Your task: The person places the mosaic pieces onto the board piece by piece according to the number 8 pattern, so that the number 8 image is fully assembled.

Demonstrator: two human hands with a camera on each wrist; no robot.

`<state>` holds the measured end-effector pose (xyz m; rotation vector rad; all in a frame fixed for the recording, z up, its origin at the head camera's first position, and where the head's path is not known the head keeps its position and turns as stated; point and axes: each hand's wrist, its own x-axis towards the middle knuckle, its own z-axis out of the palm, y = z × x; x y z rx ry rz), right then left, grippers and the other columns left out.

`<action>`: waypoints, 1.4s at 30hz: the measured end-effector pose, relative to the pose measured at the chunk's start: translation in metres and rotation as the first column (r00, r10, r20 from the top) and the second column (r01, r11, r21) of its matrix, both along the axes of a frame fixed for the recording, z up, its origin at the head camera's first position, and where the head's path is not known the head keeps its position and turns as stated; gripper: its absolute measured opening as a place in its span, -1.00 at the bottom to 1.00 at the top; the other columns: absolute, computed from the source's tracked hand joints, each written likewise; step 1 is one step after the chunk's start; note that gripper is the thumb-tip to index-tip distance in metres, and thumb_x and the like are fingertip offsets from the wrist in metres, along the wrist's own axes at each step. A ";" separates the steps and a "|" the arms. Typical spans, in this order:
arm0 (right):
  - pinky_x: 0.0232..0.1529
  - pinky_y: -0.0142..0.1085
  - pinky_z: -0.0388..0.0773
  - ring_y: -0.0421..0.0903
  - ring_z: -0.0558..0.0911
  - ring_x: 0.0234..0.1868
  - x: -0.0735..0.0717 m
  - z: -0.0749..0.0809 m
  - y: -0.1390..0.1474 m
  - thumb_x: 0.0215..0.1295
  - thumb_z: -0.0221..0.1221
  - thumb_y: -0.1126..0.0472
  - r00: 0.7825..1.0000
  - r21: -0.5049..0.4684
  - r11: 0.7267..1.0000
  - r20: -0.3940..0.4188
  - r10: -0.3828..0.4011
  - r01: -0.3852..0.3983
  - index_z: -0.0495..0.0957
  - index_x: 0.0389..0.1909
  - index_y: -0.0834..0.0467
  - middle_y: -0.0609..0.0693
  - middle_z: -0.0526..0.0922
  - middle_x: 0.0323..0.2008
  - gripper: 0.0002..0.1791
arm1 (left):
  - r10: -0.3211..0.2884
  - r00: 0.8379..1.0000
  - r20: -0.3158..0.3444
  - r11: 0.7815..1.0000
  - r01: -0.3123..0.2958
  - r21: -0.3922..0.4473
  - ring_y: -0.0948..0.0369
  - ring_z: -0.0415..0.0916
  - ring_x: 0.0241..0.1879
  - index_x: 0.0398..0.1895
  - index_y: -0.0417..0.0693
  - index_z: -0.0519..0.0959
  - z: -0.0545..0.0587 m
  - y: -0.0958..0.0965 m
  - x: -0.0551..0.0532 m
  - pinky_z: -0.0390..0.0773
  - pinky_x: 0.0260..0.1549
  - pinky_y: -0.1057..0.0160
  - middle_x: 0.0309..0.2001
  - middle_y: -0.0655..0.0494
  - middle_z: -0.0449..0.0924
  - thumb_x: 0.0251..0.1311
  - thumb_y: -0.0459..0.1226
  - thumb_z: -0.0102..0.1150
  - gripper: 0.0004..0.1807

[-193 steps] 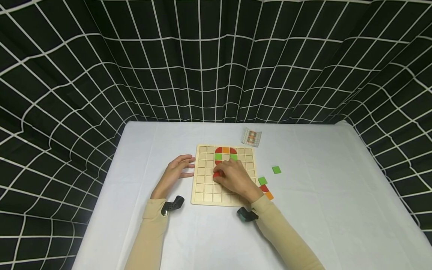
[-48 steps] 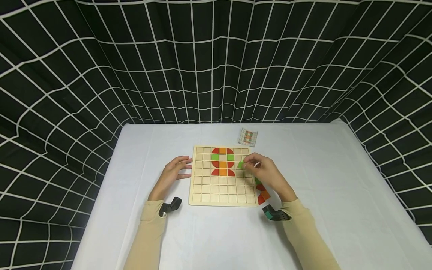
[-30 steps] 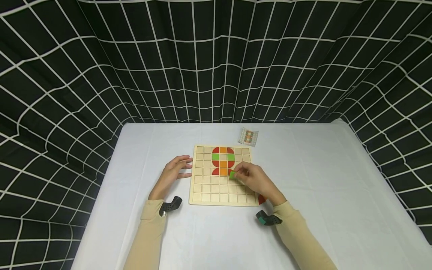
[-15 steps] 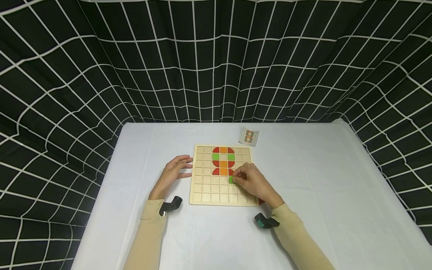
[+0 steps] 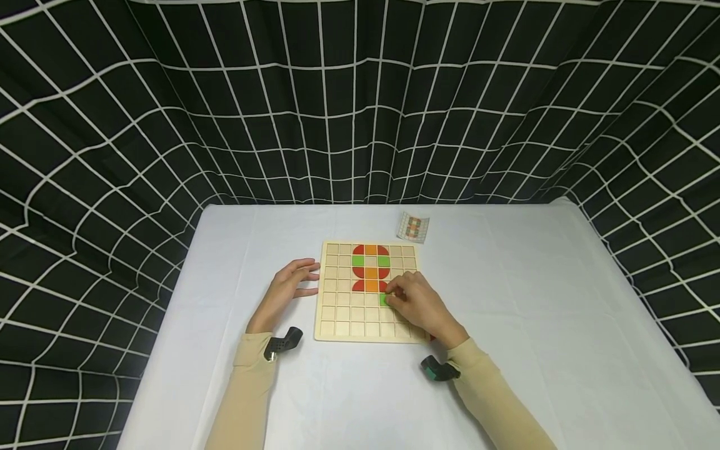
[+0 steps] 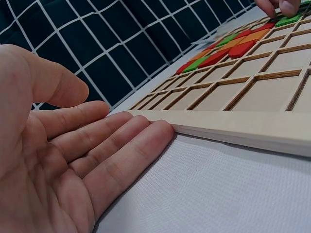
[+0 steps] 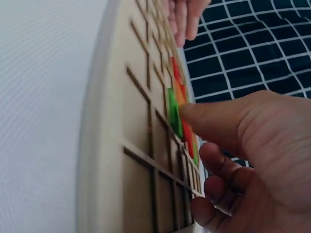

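Observation:
My left hand (image 5: 284,294) lies on the table at the left of a wooden grid board (image 5: 344,316), its fingers extended. In the left wrist view the fingertips (image 6: 163,130) touch the board's edge. My right hand (image 5: 419,305) is over the board's right half and pinches a square green tile (image 5: 384,300) at a cell just below the right red tile of the pattern. In the right wrist view the thumb (image 7: 192,114) is against the green tile (image 7: 174,114), which looks slightly tilted; the index finger is hidden. Red, orange and green tiles (image 5: 371,273) fill several cells above.
A small printed card (image 5: 413,227) with a coloured grid pattern lies behind the board, to the right. Beside the board's lower right corner, a bit of a red tile (image 5: 432,338) shows under my right wrist. White cloth (image 5: 360,394) covers the table; dark gridded curtains (image 5: 360,112) surround it.
The lone green tile has left the table at right; my right hand has carried a green tile leftward onto the board. Another row of red and orange tiles now shows. The left hand has stayed put.

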<state>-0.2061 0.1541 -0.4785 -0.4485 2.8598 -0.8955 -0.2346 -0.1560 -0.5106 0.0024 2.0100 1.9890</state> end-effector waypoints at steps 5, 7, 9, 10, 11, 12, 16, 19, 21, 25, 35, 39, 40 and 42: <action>-0.27 -0.33 0.39 -0.10 0.41 -0.21 -0.001 0.011 0.013 0.43 0.23 0.19 0.999 -0.111 0.993 0.015 -0.045 0.046 0.67 -0.10 0.11 -0.06 0.57 -0.30 -0.86 | -0.001 1.000 -0.002 1.000 0.001 0.001 -0.09 0.46 0.30 0.42 -0.21 0.32 0.003 0.002 0.001 0.76 0.10 0.14 0.41 -0.18 0.40 0.57 -0.23 -0.15 -0.55; -0.31 -0.35 0.43 -0.08 0.44 -0.22 -0.001 0.018 0.022 0.46 0.18 0.19 0.996 -0.145 0.986 0.035 -0.081 0.085 0.66 -0.05 0.13 -0.01 0.59 -0.25 -0.82 | 0.000 1.000 -0.003 1.000 0.000 0.004 -0.08 0.47 0.30 0.41 -0.19 0.34 0.003 0.002 0.001 0.76 0.09 0.16 0.40 -0.16 0.41 0.57 -0.24 -0.14 -0.56; -0.34 -0.36 0.47 -0.06 0.47 -0.23 -0.001 0.024 0.033 0.48 0.15 0.17 0.991 -0.159 0.979 0.051 -0.124 0.130 0.64 0.01 0.15 0.03 0.60 -0.21 -0.78 | 0.005 1.000 -0.001 1.000 -0.005 0.005 -0.05 0.47 0.29 0.40 -0.18 0.35 0.004 0.003 0.000 0.76 0.08 0.18 0.39 -0.14 0.43 0.56 -0.25 -0.13 -0.56; -0.33 -0.36 0.48 -0.04 0.49 -0.22 -0.001 0.026 0.037 0.50 0.14 0.15 0.987 -0.156 0.976 0.058 -0.148 0.155 0.63 0.04 0.15 0.06 0.61 -0.19 -0.75 | 0.006 1.000 -0.001 1.000 -0.006 0.007 -0.05 0.47 0.29 0.40 -0.18 0.35 0.004 0.003 0.001 0.76 0.08 0.19 0.39 -0.14 0.43 0.56 -0.25 -0.13 -0.57; -0.34 -0.35 0.49 -0.03 0.50 -0.21 -0.001 0.029 0.042 0.50 0.13 0.13 0.983 -0.152 0.972 0.070 -0.169 0.178 0.62 0.07 0.16 0.08 0.61 -0.16 -0.73 | 0.004 1.000 -0.003 1.000 -0.004 0.005 -0.05 0.47 0.29 0.40 -0.18 0.34 0.004 0.003 0.001 0.76 0.08 0.19 0.39 -0.14 0.43 0.56 -0.26 -0.14 -0.56; -0.32 -0.34 0.50 -0.01 0.50 -0.20 0.000 0.030 0.047 0.51 0.12 0.10 0.978 -0.140 0.969 0.081 -0.194 0.204 0.61 0.09 0.15 0.09 0.62 -0.14 -0.71 | 0.007 1.000 -0.002 1.000 -0.007 0.003 -0.05 0.48 0.29 0.40 -0.18 0.34 0.004 0.003 0.001 0.76 0.08 0.20 0.39 -0.14 0.43 0.55 -0.26 -0.14 -0.56; -0.22 -0.31 0.49 0.04 0.51 -0.12 0.000 0.032 0.062 0.52 0.10 0.05 0.956 -0.087 0.956 0.115 -0.269 0.280 0.59 0.13 0.15 0.12 0.63 -0.06 -0.66 | 0.005 1.000 -0.008 1.000 -0.005 -0.008 -0.05 0.48 0.29 0.42 -0.19 0.33 0.004 0.002 0.001 0.76 0.07 0.19 0.40 -0.15 0.41 0.56 -0.26 -0.17 -0.55; -0.19 -0.31 0.47 0.07 0.52 -0.07 0.001 0.030 0.069 0.51 0.09 0.07 0.948 -0.054 0.951 0.117 -0.295 0.303 0.61 0.13 0.16 0.13 0.64 -0.05 -0.66 | 0.007 1.000 -0.010 1.000 -0.007 -0.011 -0.05 0.48 0.28 0.41 -0.19 0.33 0.005 0.002 0.001 0.76 0.07 0.19 0.40 -0.14 0.42 0.56 -0.25 -0.16 -0.56; -0.21 -0.32 0.46 0.07 0.53 -0.06 0.003 0.029 0.073 0.50 0.09 0.10 0.948 -0.033 0.952 0.113 -0.299 0.304 0.61 0.13 0.19 0.15 0.64 -0.05 -0.65 | 0.004 1.000 -0.012 1.000 -0.004 -0.014 -0.06 0.48 0.29 0.41 -0.20 0.33 0.005 0.001 0.001 0.76 0.07 0.18 0.40 -0.15 0.42 0.57 -0.25 -0.17 -0.56; -0.25 -0.31 0.51 0.07 0.54 -0.08 0.004 0.023 0.076 0.51 0.08 0.12 0.949 -0.012 0.956 0.124 -0.290 0.294 0.57 0.18 0.22 0.19 0.62 -0.03 -0.63 | -0.005 1.000 -0.015 1.000 0.004 -0.008 -0.09 0.46 0.31 0.43 -0.22 0.31 0.004 0.000 0.000 0.75 0.10 0.15 0.41 -0.18 0.39 0.57 -0.25 -0.18 -0.54; -0.17 -0.28 0.47 0.00 0.44 -0.10 0.008 0.002 0.079 0.44 0.06 0.35 0.992 0.069 0.996 0.110 -0.068 0.061 0.58 0.26 0.12 0.15 0.50 0.00 -0.58 | -0.007 1.000 -0.011 1.000 0.007 -0.001 -0.14 0.43 0.33 0.43 -0.24 0.30 0.002 -0.002 -0.002 0.72 0.15 0.10 0.41 -0.22 0.38 0.58 -0.24 -0.17 -0.54; -0.15 -0.29 0.45 0.00 0.43 -0.06 0.010 0.000 0.079 0.40 0.13 0.35 0.992 0.093 0.994 0.103 -0.075 0.065 0.63 0.20 0.12 0.11 0.50 0.00 -0.61 | -0.008 1.000 -0.007 1.000 0.008 0.002 -0.12 0.43 0.33 0.43 -0.23 0.30 0.002 -0.001 -0.001 0.73 0.14 0.11 0.42 -0.20 0.38 0.57 -0.24 -0.17 -0.54; -0.13 -0.29 0.46 0.00 0.43 -0.05 0.011 0.000 0.079 0.40 0.14 0.34 0.991 0.099 0.992 0.107 -0.083 0.072 0.64 0.18 0.11 0.10 0.50 0.00 -0.63 | -0.008 1.000 -0.005 1.000 0.008 0.000 -0.11 0.44 0.33 0.43 -0.23 0.31 0.002 -0.001 0.000 0.74 0.14 0.12 0.42 -0.19 0.39 0.57 -0.24 -0.17 -0.54; -0.12 -0.27 0.47 0.00 0.44 -0.05 0.011 0.001 0.079 0.39 0.16 0.33 0.990 0.110 0.991 0.107 -0.089 0.077 0.65 0.15 0.11 0.10 0.51 -0.01 -0.66 | -0.006 1.000 -0.006 1.000 0.006 -0.006 -0.10 0.45 0.32 0.43 -0.21 0.31 0.002 -0.001 0.001 0.74 0.12 0.14 0.42 -0.18 0.39 0.57 -0.23 -0.16 -0.54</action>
